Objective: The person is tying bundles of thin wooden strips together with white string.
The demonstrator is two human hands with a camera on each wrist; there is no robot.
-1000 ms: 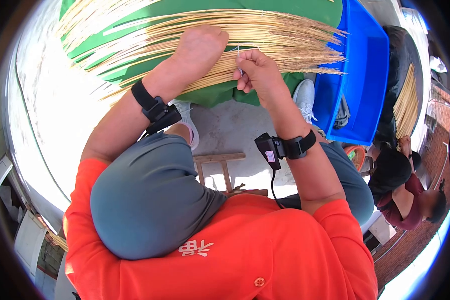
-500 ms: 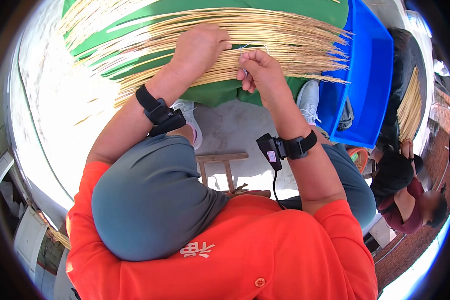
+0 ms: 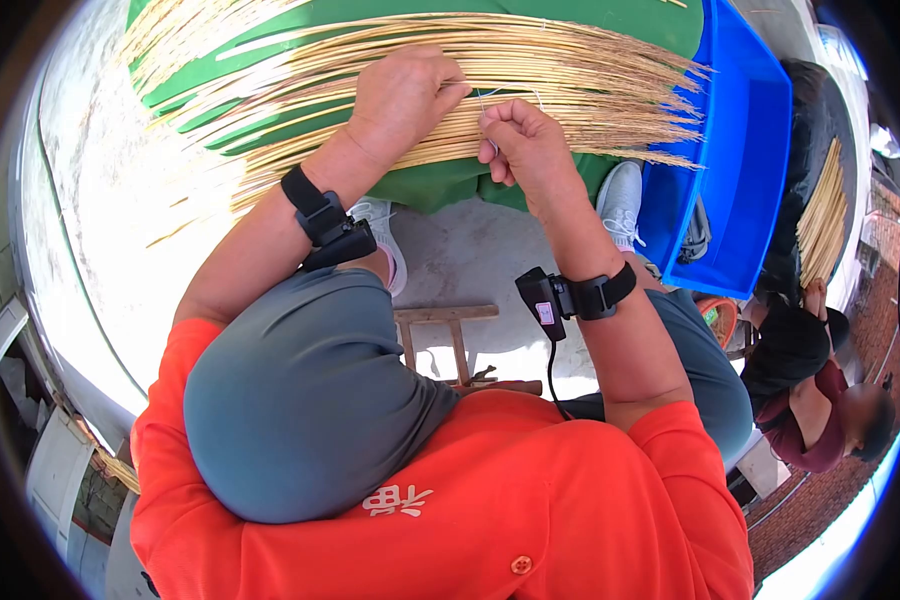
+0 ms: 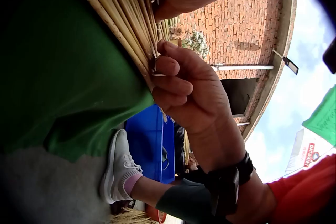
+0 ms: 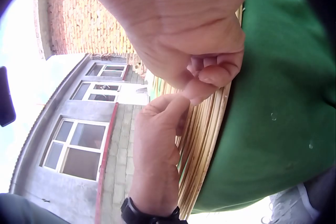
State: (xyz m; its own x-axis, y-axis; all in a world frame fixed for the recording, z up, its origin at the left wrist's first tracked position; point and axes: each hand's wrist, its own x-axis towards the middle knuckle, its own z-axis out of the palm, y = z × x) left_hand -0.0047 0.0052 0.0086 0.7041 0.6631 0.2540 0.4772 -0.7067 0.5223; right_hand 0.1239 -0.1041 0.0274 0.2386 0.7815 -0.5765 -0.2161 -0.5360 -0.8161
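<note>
Pale stalks (image 3: 570, 75) with feathery right ends lie in long rows over green cloth (image 3: 440, 185). My left hand (image 3: 405, 100) rests low over them in the head view, its thumb and fingers pinched together at the stalks; the exact grip is partly hidden. Just right of it, my right hand (image 3: 532, 150) has its thumb against its curled fingers and pinches a thin white thread (image 3: 492, 92). That thread crosses the stalks between the hands. In the right wrist view, the fingertips of my left hand (image 5: 157, 145) and right hand (image 5: 194, 35) are close together.
A blue bin (image 3: 735, 180) stands right of the cloth, with a dark item inside. Below the cloth are my shoes (image 3: 622, 200) and a wooden frame (image 3: 450, 316). Another person (image 3: 815, 400) is at the far right, near more stalks (image 3: 822, 215).
My left hand has shifted slightly to the right, and my right hand slightly right and down, still with the thread. The whole head view has drifted a little.
</note>
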